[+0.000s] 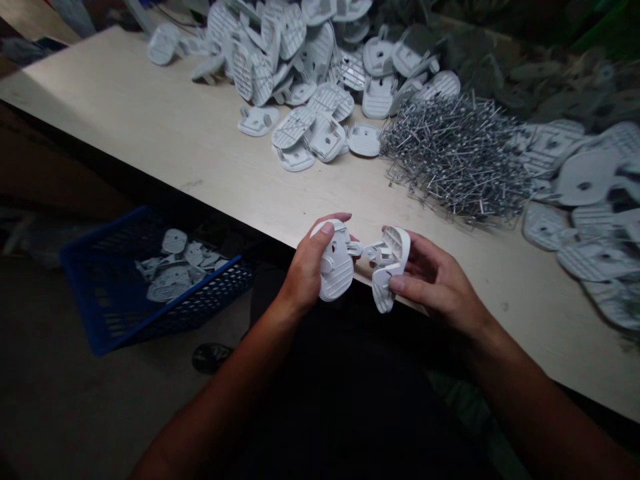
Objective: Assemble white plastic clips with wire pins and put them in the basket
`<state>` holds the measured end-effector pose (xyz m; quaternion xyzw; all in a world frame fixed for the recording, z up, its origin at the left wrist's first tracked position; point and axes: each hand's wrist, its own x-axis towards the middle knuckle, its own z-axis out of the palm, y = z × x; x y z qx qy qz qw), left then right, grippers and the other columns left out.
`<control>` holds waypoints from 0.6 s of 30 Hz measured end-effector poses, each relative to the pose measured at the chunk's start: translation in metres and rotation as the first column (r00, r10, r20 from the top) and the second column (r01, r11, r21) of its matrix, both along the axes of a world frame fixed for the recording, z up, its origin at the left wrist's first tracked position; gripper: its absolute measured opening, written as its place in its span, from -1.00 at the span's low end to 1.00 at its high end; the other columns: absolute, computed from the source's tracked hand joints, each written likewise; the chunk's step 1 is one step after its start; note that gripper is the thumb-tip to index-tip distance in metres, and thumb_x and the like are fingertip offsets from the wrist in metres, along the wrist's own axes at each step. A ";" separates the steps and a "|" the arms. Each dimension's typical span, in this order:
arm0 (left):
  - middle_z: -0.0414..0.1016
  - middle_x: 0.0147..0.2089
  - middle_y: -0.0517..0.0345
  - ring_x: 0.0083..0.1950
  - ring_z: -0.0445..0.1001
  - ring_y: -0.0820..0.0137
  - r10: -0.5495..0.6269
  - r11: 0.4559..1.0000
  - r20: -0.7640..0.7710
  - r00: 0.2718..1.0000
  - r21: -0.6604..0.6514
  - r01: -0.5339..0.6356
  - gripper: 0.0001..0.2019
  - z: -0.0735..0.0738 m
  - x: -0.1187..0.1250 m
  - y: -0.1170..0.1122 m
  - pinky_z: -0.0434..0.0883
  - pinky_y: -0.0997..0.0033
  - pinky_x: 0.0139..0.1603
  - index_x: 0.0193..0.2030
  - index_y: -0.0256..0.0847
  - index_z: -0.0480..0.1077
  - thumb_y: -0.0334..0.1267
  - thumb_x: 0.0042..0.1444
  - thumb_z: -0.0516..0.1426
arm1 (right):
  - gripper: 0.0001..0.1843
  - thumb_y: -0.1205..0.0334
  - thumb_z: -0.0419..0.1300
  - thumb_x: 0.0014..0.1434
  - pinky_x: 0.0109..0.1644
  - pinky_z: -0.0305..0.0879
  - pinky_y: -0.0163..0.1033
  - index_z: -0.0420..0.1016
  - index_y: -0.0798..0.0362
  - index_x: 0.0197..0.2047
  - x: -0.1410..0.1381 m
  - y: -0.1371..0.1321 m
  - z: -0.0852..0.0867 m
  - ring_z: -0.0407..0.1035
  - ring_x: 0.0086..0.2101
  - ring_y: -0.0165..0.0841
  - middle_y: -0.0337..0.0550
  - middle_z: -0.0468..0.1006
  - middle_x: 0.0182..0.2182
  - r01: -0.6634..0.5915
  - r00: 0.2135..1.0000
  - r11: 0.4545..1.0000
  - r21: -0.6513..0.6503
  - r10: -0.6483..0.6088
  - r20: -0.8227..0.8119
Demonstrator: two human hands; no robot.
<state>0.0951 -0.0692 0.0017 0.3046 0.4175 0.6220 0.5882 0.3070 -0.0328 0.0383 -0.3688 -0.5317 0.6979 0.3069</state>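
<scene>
In my left hand point(306, 267) is a white oval plastic piece point(336, 273) with ridges, a small hole and a lug on its inner side. The thumb presses on its upper edge. My right hand point(440, 283) grips a second white plastic piece point(389, 270), turned edge-on and tilted, with its lug toward the first. The two lugs face each other closely; whether they touch I cannot tell. Both hands are above the table's front edge. Fingers behind the pieces are partly hidden.
Similar white plastic pieces point(295, 127) lie heaped along the back of the pale table point(200, 157). A tangled pile of thin metal pins point(463, 157) sits right of centre, with more pieces point(590, 177) beyond. A blue basket point(83, 293) holding several white pieces stands low at left.
</scene>
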 end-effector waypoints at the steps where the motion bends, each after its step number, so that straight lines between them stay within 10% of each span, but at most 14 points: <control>1: 0.61 -0.10 -0.02 -0.19 0.63 0.21 0.004 1.000 -0.016 1.000 0.005 -0.004 -0.47 -0.001 -0.001 0.000 0.57 0.23 -0.18 0.27 -0.15 0.45 0.17 0.36 0.15 | -0.14 0.13 0.64 0.01 0.20 0.58 0.08 0.45 -0.03 0.33 0.000 0.000 -0.001 0.61 0.06 -0.04 0.02 0.64 0.15 0.014 1.000 1.000 0.011 -0.014 0.003; 10: 0.53 0.03 0.04 -0.06 0.53 0.25 0.124 0.986 -0.340 0.932 0.149 -0.077 -0.53 0.006 0.016 -0.013 0.48 0.29 -0.03 0.36 -0.07 0.43 0.02 0.39 0.20 | -0.02 0.07 0.62 0.11 0.33 0.51 0.12 0.32 -0.02 0.49 -0.010 -0.013 -0.017 0.54 0.18 -0.01 0.06 0.58 0.24 0.090 0.991 0.955 0.283 -0.116 0.074; 18: 0.55 0.00 -0.02 -0.18 0.52 0.30 0.098 0.986 -0.158 0.983 0.152 -0.074 -0.55 0.005 0.016 -0.007 0.45 0.38 -0.24 0.31 -0.13 0.46 0.03 0.43 0.12 | 0.01 0.13 0.57 0.17 0.45 0.34 0.24 0.24 -0.12 0.57 -0.005 -0.028 -0.027 0.44 0.29 0.04 0.01 0.43 0.40 0.047 0.964 0.806 0.590 -0.192 0.185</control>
